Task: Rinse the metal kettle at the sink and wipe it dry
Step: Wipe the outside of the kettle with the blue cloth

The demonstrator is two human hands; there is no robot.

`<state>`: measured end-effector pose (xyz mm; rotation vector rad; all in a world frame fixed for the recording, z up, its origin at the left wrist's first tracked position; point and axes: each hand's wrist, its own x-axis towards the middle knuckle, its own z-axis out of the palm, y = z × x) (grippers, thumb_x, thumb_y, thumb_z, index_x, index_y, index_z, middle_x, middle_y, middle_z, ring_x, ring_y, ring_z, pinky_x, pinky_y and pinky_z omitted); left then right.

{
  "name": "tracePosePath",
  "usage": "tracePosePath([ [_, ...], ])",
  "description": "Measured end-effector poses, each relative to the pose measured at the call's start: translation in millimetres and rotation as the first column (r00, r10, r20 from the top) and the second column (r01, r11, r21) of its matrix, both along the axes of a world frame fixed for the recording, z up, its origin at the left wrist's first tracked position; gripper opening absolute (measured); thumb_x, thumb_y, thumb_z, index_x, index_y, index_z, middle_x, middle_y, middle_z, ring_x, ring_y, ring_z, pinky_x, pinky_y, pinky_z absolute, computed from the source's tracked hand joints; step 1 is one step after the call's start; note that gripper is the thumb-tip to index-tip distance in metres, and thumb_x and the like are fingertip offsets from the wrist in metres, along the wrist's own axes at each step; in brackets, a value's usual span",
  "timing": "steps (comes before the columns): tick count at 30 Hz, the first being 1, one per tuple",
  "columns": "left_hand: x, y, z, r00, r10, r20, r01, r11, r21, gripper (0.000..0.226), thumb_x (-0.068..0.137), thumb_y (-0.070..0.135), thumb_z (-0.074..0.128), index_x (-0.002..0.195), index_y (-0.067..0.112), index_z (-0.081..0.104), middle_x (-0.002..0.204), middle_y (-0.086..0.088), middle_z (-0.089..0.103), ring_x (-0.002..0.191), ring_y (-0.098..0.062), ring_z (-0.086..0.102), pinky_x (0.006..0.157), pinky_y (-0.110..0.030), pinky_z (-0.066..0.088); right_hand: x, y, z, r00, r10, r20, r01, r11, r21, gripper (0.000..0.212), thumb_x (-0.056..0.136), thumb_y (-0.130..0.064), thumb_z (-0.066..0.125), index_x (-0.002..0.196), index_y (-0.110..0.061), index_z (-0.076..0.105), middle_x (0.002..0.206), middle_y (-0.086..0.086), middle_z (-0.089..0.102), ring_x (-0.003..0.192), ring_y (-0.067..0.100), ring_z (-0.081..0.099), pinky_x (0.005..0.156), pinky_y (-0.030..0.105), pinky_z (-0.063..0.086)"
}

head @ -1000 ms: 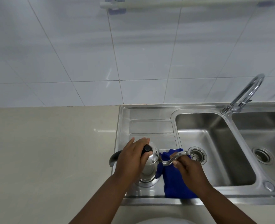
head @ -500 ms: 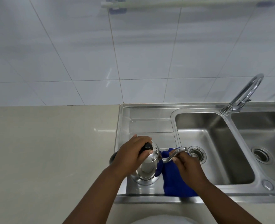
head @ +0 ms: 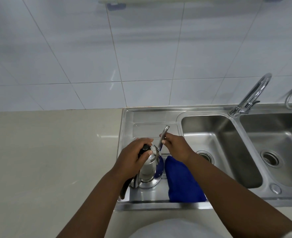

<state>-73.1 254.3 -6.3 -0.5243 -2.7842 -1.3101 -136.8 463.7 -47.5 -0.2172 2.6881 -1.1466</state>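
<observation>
The left hand [head: 133, 158] has its fingers clamped over the black lid knob [head: 146, 148] at the top of the kettle [head: 148, 170]; the right hand [head: 174, 146], at 2 o'clock from the knob, pinches the thin spout [head: 163, 137] between closed fingertips. The kettle stands upright on the drainboard [head: 152, 117], with the blue cloth [head: 183, 182] just beside it at 3 o'clock. No water runs from the tap [head: 251, 95], so the step appears to be drying or inspection; the next move likely calls for taking up the cloth. The kettle's handle is largely hidden beneath the left wrist, and wetness cannot be judged.
</observation>
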Motion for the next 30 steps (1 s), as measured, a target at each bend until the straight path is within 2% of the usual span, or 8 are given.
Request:
tracePosePath([
  [5,1.7,5.9,-5.9,0.998,0.061,-0.002,-0.061,0.998,0.026,0.027,0.094,0.026,0.056,0.121,0.028,0.055,0.126,0.009,0.061,0.113,-0.002,0.056,0.092,-0.011,0.044,42.9,7.7,-28.6,0.989,-0.125,-0.077,0.139,0.969,0.207,0.043,0.093,-0.035,0.057,0.133,-0.018,0.054,0.133,0.006,0.061,0.126,0.024,0.051,0.103,0.035,0.041],
  [9,3.2,13.2,-8.4,0.991,0.135,-0.006,-0.135,0.990,0.032,0.031,0.094,0.027,0.055,0.125,0.024,0.055,0.124,0.009,0.061,0.112,-0.004,0.057,0.094,-0.017,0.046,101.5,19.4,-84.7,0.995,-0.098,0.031,0.063,0.822,0.566,0.086,0.082,-0.066,0.047,0.151,-0.028,0.012,0.163,0.007,0.002,0.148,0.038,0.000,0.111,0.061,0.021],
  [14,5.6,16.4,-10.1,0.985,0.175,-0.006,-0.174,0.984,0.042,0.034,0.094,0.025,0.056,0.128,0.022,0.054,0.121,0.007,0.061,0.112,-0.006,0.056,0.095,-0.021,0.046,105.3,33.2,-108.7,0.996,-0.065,-0.068,0.090,0.857,0.507,0.078,0.078,-0.020,0.074,0.146,-0.023,0.037,0.160,0.009,0.021,0.146,0.040,0.018,0.108,0.056,0.039],
  [16,5.7,16.4,-10.2,0.985,0.173,-0.003,-0.173,0.984,0.036,0.034,0.095,0.025,0.055,0.129,0.023,0.053,0.122,0.007,0.061,0.113,-0.006,0.056,0.096,-0.021,0.046,96.1,40.3,-106.3,0.990,-0.081,-0.119,0.123,0.906,0.406,0.066,0.080,-0.005,0.071,0.140,-0.018,0.048,0.155,0.011,0.035,0.145,0.037,0.026,0.109,0.053,0.039],
  [19,5.4,15.7,-10.4,0.985,0.171,-0.007,-0.171,0.985,0.032,0.035,0.095,0.025,0.055,0.129,0.024,0.053,0.122,0.008,0.060,0.114,-0.005,0.055,0.096,-0.022,0.046,89.3,25.4,-82.5,0.955,-0.292,-0.046,0.291,0.956,-0.038,0.043,0.095,-0.008,0.052,0.136,-0.018,0.052,0.142,0.008,0.054,0.133,0.026,0.048,0.109,0.030,0.037],
  [24,5.1,16.6,-10.1,0.985,0.171,-0.007,-0.170,0.985,0.040,0.036,0.094,0.033,0.050,0.128,0.025,0.054,0.121,0.010,0.060,0.114,-0.006,0.055,0.097,-0.026,0.046,84.4,-31.1,-42.9,0.804,-0.293,0.518,0.571,0.626,-0.532,0.034,0.101,-0.022,0.040,0.127,-0.038,0.055,0.103,0.003,0.073,0.091,0.019,0.070,0.079,0.030,0.055],
  [27,5.8,16.6,-10.4,0.986,0.167,-0.020,-0.164,0.982,0.098,0.038,0.096,0.039,0.038,0.126,0.024,0.056,0.121,0.010,0.061,0.115,-0.008,0.056,0.098,-0.028,0.047,76.8,-43.6,-20.0,0.739,-0.321,0.593,0.663,0.501,-0.555,0.031,0.096,-0.042,0.045,0.117,-0.031,0.065,0.107,0.007,0.074,0.096,0.023,0.070,0.090,0.041,0.055],
  [30,7.1,16.9,-11.6,0.989,0.143,-0.022,-0.136,0.970,0.202,0.037,0.100,0.034,0.030,0.122,0.021,0.058,0.118,0.006,0.063,0.112,-0.015,0.058,0.096,-0.030,0.047,79.2,-58.3,7.9,0.875,-0.276,0.399,0.485,0.496,-0.721,0.045,0.092,-0.056,0.043,0.126,-0.033,0.061,0.130,-0.003,0.064,0.121,0.013,0.058,0.106,0.036,0.043],
])
